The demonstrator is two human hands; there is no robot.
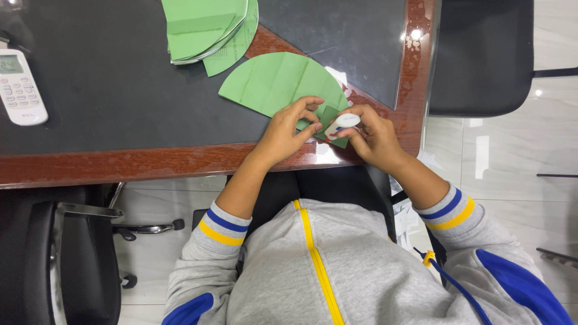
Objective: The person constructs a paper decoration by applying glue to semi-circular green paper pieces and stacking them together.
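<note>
You had bright, even overhead light. A small hot glare spot sat at the desk's (150,162) far right corner on the glossy wood, and pale reflections streaked the tiled floor (506,156). Shadows under your hands were soft. Focus was sharp throughout, with slight bowing toward the frame edges.

Light green paper fan shape (277,81) is lying on a dark grey surface (120,102) edged in reddish brown wood; a white glue stick (342,124) is showing red and blue marks; grey sleeves (220,225) are carrying yellow and blue stripes; the remote (19,87) is showing white
</note>
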